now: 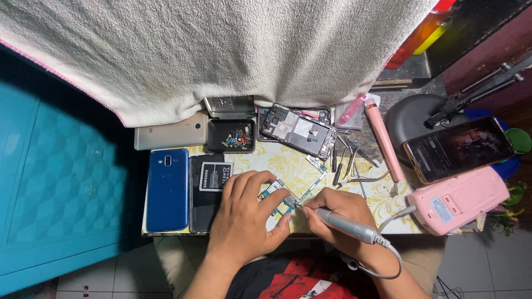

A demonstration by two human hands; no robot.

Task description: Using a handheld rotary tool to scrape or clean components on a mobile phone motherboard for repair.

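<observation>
My left hand [246, 216] presses down on a small blue-green circuit board [279, 197] on the yellow patterned table top [288, 166], fingers spread over its left side. My right hand [338, 210] grips a grey pen-shaped corded tool [346, 224] like a pencil. Its tip touches the board's right edge near my left thumb. A thin flex strip [313, 185] runs from the board toward the upper right.
A blue phone [167, 190] and a black phone with a battery [208, 191] lie to the left. Behind are an opened phone frame [297, 130], a black tray of small parts [231, 135], tweezers and cutters [349, 160], a pink tool [383, 141], a pink box [457, 200], a lit phone [457, 148] and a white towel [221, 50].
</observation>
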